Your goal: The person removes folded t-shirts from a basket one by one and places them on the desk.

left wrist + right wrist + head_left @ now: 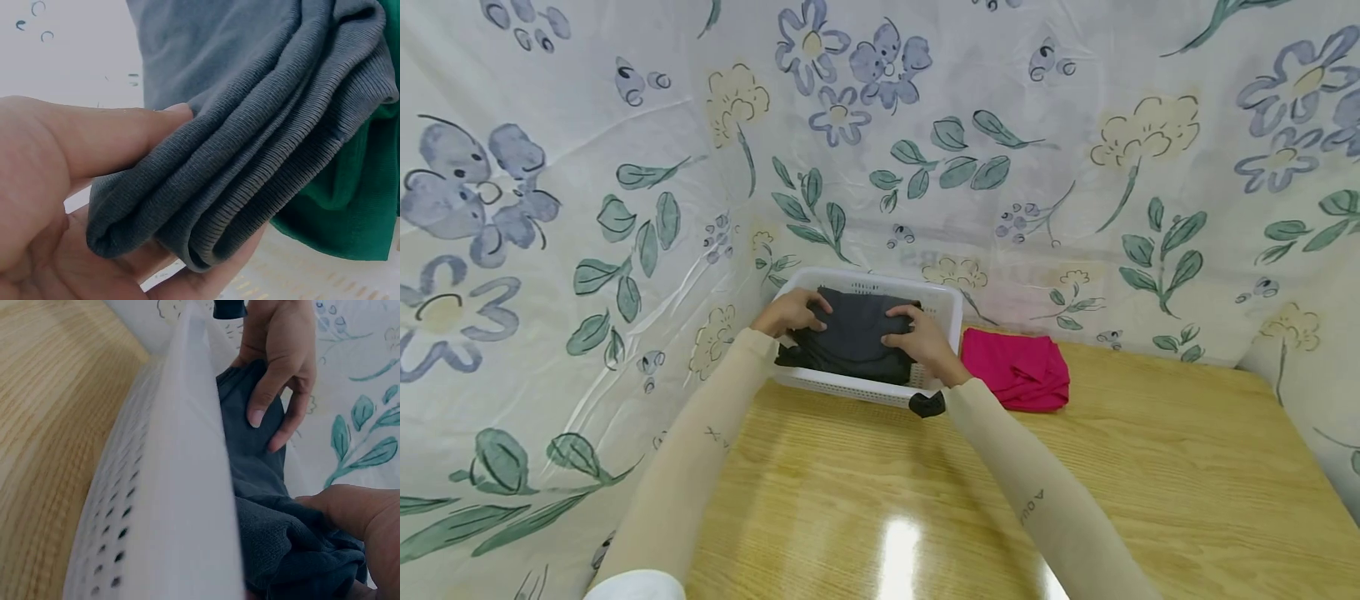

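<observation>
A folded dark grey garment [863, 327] lies in a white perforated plastic basket [850, 388]. My left hand [793, 312] grips its left end; in the left wrist view the thumb lies on top of the layered ribbed folds [250, 144] and the fingers are beneath. At the opposite end my right hand [922, 342] holds the garment. The right wrist view shows that hand [369, 519] with its thumb on bunched dark fabric [275, 540], its fingertips mostly hidden. Green cloth [350, 200] shows beside and below the grey folds in the left wrist view.
A folded bright pink cloth [1015, 371] sits on the wooden table [820, 475], just right of the basket. Flower-printed sheeting [1037, 208] rises behind the basket and along the left side. A small black device [927, 405] is at my right wrist, by the basket's front rim.
</observation>
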Tool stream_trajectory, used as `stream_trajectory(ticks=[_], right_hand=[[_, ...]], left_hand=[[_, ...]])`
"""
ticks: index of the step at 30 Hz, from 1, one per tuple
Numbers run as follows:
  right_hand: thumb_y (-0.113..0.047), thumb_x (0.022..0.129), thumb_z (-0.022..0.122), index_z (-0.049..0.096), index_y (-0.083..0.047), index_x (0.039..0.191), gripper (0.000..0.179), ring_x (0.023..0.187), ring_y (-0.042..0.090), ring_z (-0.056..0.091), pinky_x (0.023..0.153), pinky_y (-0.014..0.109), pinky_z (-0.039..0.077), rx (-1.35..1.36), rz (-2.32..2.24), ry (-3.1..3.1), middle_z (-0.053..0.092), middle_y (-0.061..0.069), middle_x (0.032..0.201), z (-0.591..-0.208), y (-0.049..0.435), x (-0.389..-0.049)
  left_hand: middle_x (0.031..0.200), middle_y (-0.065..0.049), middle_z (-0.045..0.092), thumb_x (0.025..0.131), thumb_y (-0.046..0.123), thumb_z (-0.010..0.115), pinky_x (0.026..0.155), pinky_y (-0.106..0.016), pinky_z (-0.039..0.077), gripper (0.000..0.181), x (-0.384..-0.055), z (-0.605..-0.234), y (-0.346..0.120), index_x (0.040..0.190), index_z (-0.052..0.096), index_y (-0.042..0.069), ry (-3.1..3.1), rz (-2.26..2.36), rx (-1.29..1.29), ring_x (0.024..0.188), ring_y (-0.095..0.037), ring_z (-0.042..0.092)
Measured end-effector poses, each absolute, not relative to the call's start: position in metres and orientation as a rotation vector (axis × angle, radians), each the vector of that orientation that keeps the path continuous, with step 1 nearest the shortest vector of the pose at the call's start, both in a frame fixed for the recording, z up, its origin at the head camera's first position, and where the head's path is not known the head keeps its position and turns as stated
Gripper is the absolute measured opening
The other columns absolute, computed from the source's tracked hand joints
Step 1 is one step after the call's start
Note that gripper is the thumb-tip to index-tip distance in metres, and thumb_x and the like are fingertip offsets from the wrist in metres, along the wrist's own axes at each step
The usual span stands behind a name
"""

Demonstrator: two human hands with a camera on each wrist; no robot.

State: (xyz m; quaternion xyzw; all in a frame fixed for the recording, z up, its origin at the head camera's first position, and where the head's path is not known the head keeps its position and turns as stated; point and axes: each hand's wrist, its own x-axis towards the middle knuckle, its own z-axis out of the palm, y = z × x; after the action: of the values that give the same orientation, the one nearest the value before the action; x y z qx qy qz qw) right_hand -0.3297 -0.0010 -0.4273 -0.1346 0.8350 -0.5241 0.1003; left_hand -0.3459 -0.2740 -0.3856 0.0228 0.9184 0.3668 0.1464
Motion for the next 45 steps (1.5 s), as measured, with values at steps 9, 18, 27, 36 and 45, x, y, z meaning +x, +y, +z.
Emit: stream_trajectory(ticks=[9, 18, 27, 36, 45], right_hand=[[-0.021, 0.093, 0.077, 0.062, -0.023, 0.137, 0.046, 0.129, 0.031, 0.056, 0.098, 0.048, 0.053, -0.459, -1.566, 2.46, 0.053, 0.014, 0.146, -0.414, 0.014, -0.326], [-0.019, 0.094, 0.077, 0.062, -0.026, 0.136, 0.045, 0.135, 0.032, 0.051, 0.101, 0.049, 0.051, -0.427, -1.673, 2.367, 0.043, 0.011, 0.154, -0.406, 0.038, -0.328], [-0.019, 0.094, 0.077, 0.061, -0.026, 0.139, 0.049, 0.13, 0.031, 0.057, 0.1, 0.049, 0.052, -0.437, -1.686, 2.353, 0.048, 0.014, 0.151, -0.396, 0.058, -0.326], [-0.019, 0.094, 0.078, 0.06, -0.026, 0.139, 0.049, 0.128, 0.032, 0.057, 0.098, 0.049, 0.053, -0.442, -1.729, 2.33, 0.047, 0.014, 0.151, -0.388, 0.081, -0.322], [-0.018, 0.094, 0.077, 0.06, -0.026, 0.138, 0.048, 0.126, 0.032, 0.06, 0.097, 0.047, 0.054, -0.446, -1.755, 2.305, 0.049, 0.015, 0.15, -0.381, 0.101, -0.316]], left_hand=[[0.161, -0.025, 0.028, 0.099, 0.002, 0.066, 0.089, -0.043, 0.045, 0.036, -0.336, -0.377, -0.272, 0.135, 0.061, -0.001, 2.66, 1.161, 0.137, 0.123, -0.037, 0.045], [0.163, -0.019, 0.028, 0.097, 0.009, 0.072, 0.096, -0.047, 0.045, 0.037, -0.333, -0.366, -0.264, 0.133, 0.064, 0.007, 2.674, 1.202, 0.17, 0.127, -0.038, 0.047], [0.165, -0.016, 0.028, 0.097, 0.013, 0.074, 0.091, -0.043, 0.044, 0.038, -0.33, -0.356, -0.251, 0.133, 0.065, 0.011, 2.678, 1.212, 0.211, 0.124, -0.032, 0.048], [0.16, -0.013, 0.036, 0.097, 0.014, 0.073, 0.091, -0.043, 0.046, 0.038, -0.325, -0.343, -0.233, 0.134, 0.065, 0.013, 2.674, 1.219, 0.244, 0.122, -0.033, 0.054], [0.158, -0.014, 0.039, 0.097, 0.009, 0.073, 0.084, -0.039, 0.048, 0.038, -0.322, -0.339, -0.215, 0.134, 0.065, 0.01, 2.672, 1.243, 0.3, 0.123, -0.032, 0.054]])
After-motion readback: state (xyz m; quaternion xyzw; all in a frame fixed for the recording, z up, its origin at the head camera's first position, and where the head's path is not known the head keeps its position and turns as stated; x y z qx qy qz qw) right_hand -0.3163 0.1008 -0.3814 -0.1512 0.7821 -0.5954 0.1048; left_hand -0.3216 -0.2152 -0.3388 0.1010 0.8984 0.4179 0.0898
